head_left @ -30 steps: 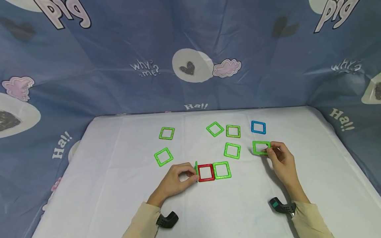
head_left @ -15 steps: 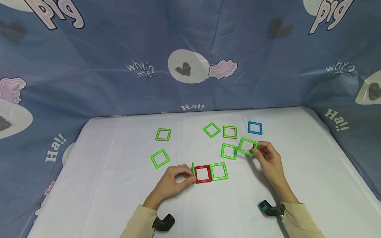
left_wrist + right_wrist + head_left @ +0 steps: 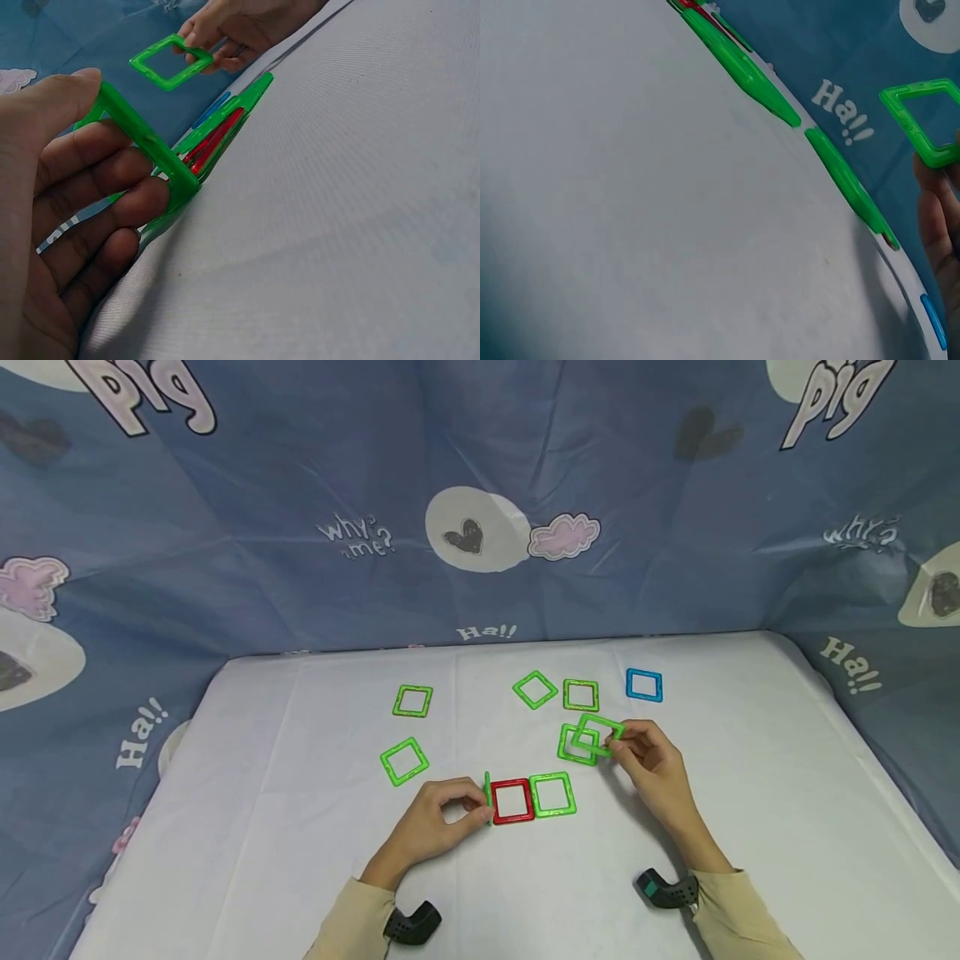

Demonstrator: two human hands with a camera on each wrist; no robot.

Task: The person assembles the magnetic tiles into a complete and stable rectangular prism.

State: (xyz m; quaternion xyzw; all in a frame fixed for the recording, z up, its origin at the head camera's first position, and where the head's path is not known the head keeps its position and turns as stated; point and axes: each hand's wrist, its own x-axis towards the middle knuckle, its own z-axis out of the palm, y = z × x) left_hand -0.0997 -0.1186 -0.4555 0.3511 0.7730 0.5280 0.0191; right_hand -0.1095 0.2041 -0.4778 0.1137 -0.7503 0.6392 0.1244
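The left hand [image 3: 429, 818] is pinching an upright frame [image 3: 487, 798], green, between its thumb and fingers. This frame stands on its edge at the 9 o'clock side of the red frame [image 3: 512, 819], which lies flat on the surface [image 3: 540, 885]. At the 3 o'clock side of the red one, a side frame [image 3: 553, 812], also green, lies touching it.

The right hand [image 3: 660, 768] is pinching a raised frame [image 3: 603, 720], green too, near 4 o'clock of its rim. The left wrist view shows it in the air; from the head it partly covers a flat green frame [image 3: 561, 743], at 2 o'clock from the red one. Further along 2 o'clock lies the blue frame [image 3: 644, 698]. Two green frames [image 3: 581, 708] lie near 12 and 1 o'clock.
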